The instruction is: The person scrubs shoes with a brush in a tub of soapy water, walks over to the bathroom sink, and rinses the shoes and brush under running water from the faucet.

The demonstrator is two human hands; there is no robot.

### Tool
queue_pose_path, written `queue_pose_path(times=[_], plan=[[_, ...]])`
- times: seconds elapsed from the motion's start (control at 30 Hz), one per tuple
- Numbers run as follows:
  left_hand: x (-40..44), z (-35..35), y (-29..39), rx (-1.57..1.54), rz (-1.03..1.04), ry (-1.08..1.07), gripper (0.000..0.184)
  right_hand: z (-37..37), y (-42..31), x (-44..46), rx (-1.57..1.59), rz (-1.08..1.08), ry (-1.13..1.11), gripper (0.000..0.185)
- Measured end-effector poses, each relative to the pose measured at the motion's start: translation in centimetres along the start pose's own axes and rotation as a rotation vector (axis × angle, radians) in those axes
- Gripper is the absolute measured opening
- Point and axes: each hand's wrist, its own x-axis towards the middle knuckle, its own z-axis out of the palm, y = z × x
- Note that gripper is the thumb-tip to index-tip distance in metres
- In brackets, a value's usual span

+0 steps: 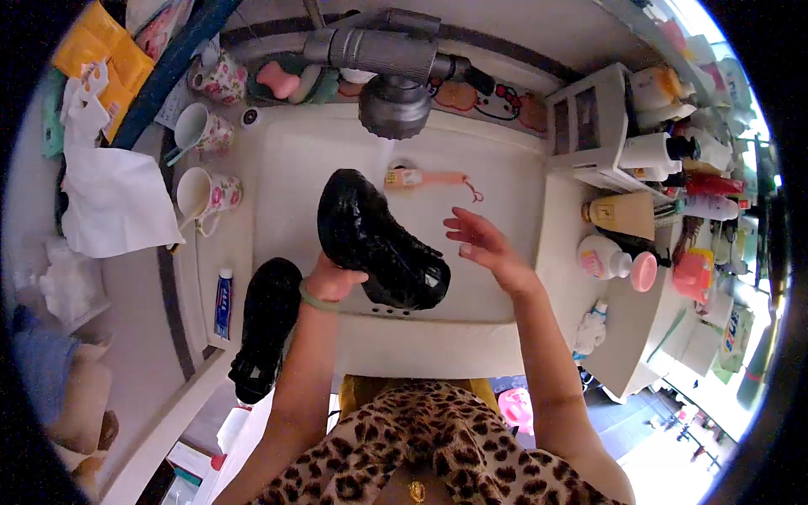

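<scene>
A glossy black shoe (379,244) is held over the sink basin by my left hand (332,278), which wears a pale green bangle. The fingers wrap under the shoe's side, partly hidden by it. To the right of the shoe, my right hand (488,246) is in the air with fingers apart and nothing in it. Behind the shoe, a brush with a pinkish handle (439,178) and a red cord loop lies in the basin near the drain. A second black shoe (268,324) rests on the left rim, beside my left forearm.
The dark faucet (394,105) overhangs the back of the white sink (286,143). Floral mugs (210,193) and a toothpaste tube (223,303) stand or lie on the left ledge. Pink soap (278,80) sits at the back. Bottles (602,257) and a drawer unit (589,126) occupy the right counter.
</scene>
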Motion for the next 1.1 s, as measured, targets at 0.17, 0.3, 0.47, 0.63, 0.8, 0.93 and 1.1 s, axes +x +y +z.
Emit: queue_pose_path(times=[0.17, 0.3, 0.47, 0.63, 0.8, 0.93, 1.1], plan=[[1.3, 0.6, 0.4, -0.143, -0.037, -0.08, 0.081, -0.2, -0.3, -0.1, -0.024, 0.007, -0.023, 0.065], [2.6, -0.9, -0.6, -0.076, 0.024, -0.244, 0.089, 1.0, -0.6, 0.6, -0.011, 0.144, -0.047, 0.07], [2.9, 2.7, 1.1, -0.105, 0.182, -0.226, 0.094, 2.4, 3.8, 1.5, 0.364, 0.269, -0.161, 0.073], [3.3, 2.3, -1.2, -0.45, 0.206, -0.135, 0.091, 5.4, 4.5, 0.5, 0.704, 0.478, -0.236, 0.067], [3.3, 2.1, -1.0, -0.412, 0.262, -0.3, 0.083, 6.8, 5.1, 0.7, 1.143, 0.469, -0.289, 0.06], [1.6, -0.9, -1.3, -0.354, 0.08, -0.008, 0.083, 5.5, 6.1, 1.6, 0.889, 0.298, -0.008, 0.058], [1.7, 2.0, 1.0, -0.121, 0.238, -0.037, 0.058, 4.6, 5.8, 3.3, 0.764, 0.101, 0.104, 0.051]])
